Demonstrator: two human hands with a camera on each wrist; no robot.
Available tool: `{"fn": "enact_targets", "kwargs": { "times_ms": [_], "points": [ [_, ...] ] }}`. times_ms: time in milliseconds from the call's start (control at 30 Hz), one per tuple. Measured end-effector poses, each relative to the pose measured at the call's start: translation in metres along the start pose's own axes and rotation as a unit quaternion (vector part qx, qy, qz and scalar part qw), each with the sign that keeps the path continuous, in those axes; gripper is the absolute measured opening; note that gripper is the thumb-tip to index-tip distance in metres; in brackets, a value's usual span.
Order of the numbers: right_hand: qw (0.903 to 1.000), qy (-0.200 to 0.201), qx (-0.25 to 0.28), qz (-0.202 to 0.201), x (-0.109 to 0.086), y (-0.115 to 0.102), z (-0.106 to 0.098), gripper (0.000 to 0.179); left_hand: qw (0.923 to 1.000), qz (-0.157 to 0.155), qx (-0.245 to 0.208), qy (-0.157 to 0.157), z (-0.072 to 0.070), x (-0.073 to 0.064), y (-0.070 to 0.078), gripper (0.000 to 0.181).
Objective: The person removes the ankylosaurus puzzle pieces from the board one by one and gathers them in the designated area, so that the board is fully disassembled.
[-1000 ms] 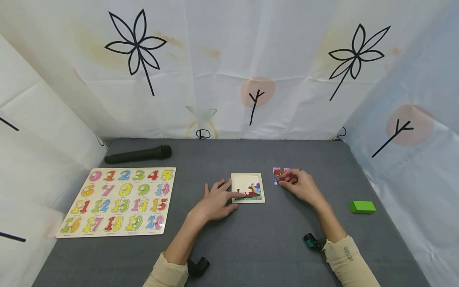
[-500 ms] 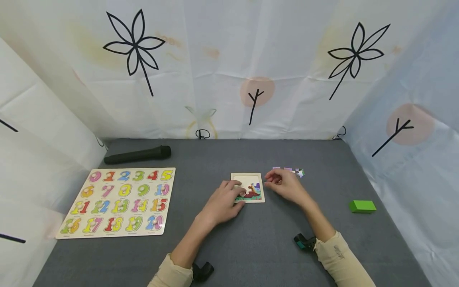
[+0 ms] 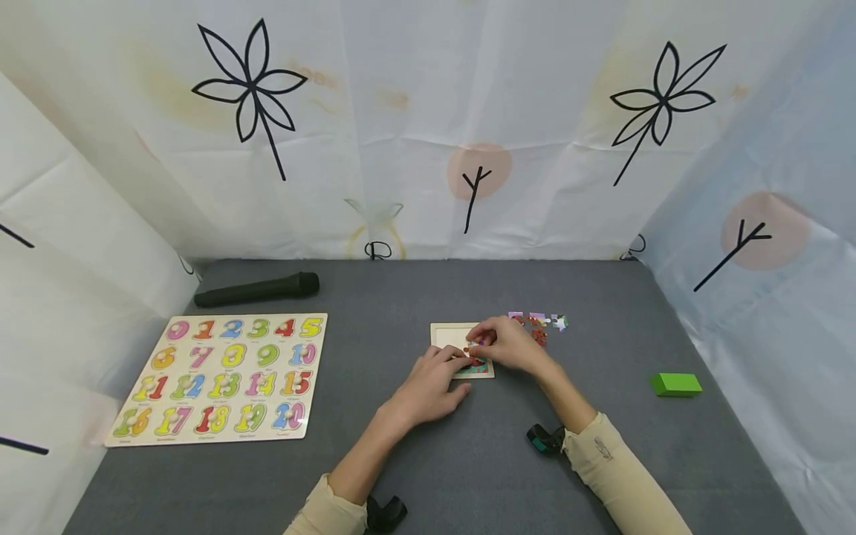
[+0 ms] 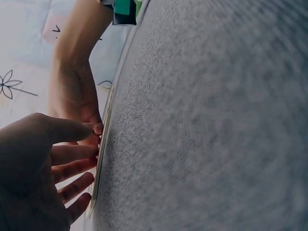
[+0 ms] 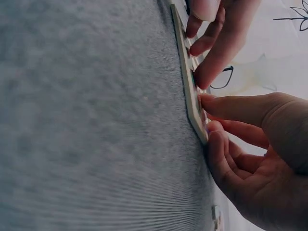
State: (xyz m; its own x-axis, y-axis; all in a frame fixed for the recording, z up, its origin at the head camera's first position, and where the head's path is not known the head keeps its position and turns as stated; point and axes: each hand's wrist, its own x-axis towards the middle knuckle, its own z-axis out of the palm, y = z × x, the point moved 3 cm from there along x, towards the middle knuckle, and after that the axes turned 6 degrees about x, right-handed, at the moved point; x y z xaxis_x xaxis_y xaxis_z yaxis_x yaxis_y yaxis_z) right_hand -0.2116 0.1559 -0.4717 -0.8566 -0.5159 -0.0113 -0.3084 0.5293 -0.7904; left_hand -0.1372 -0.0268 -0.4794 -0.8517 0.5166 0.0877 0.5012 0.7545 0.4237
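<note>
A small jigsaw puzzle in a pale wooden tray [image 3: 441,332] lies mid-table, with coloured pieces along its lower part. My left hand [image 3: 426,385] rests its extended fingertips on the pieces there, thumb apart and near the table. Over the tray's right side, my right hand [image 3: 513,345] pinches a puzzle piece between thumb and fingers; the fingers hide most of it. From the right wrist view, the right hand [image 5: 274,144] has its fingertips down at the tray's edge [image 5: 185,79], close to the left fingers. Several loose puzzle pieces [image 3: 539,334] lie just beyond the right hand.
On the left lies a number board [image 3: 221,379] with coloured numerals. A dark microphone-shaped object [image 3: 257,289] is behind it. A green block [image 3: 676,384] sits at the right. White printed cloth [image 3: 401,111] hangs behind and at both sides of the grey table.
My right hand has moved left from the loose pieces to the tray, carrying a piece. My left hand has shifted slightly right across the tray.
</note>
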Motion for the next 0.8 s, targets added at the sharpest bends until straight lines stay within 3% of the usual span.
{"fn": "enact_targets", "kwargs": {
  "times_ms": [433,800],
  "points": [
    [0.999,-0.041,-0.011,0.014,0.0065,-0.0016,-0.0032,0.013,0.9986,-0.002,-0.048,-0.023,-0.0014,-0.0019,-0.0039,0.045],
    [0.999,-0.041,-0.019,0.004,0.006,-0.0037,-0.003,0.019,0.9966,0.002,-0.07,-0.044,-0.0034,-0.0023,-0.0071,0.046]
  ]
}}
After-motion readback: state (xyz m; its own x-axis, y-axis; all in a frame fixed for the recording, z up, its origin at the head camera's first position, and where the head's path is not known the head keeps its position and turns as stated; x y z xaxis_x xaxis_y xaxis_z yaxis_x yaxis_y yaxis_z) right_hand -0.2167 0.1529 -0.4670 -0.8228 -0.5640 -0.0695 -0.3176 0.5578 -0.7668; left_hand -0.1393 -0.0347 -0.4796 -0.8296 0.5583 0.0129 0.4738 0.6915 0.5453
